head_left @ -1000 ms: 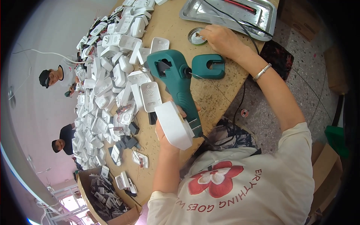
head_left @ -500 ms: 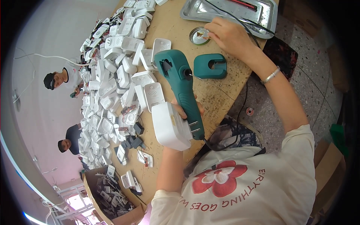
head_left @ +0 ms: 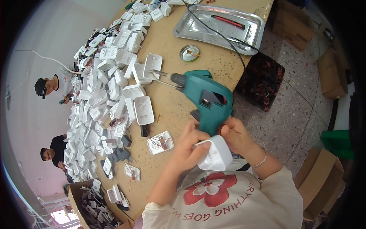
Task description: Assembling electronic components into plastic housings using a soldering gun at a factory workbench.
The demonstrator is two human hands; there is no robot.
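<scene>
White housing [head_left: 221, 156]: smooth, boxy plastic, round-cornered, just below the green soldering gun [head_left: 206, 89], pinched in my left grip [head_left: 192, 149]. Right grip [head_left: 240, 139] touches the gun's handle; fingers part-hidden, closure I cannot tell. Metal prongs [head_left: 164, 79] point away from me, presumably sparing skin. Beyond the gun: shallow round tin [head_left: 184, 50], shiny rimmed tray [head_left: 188, 30], probably containing loose bits.

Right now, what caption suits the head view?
Left hand holds a white casing, right hand at a green soldering gun, beside piled casings.
</scene>
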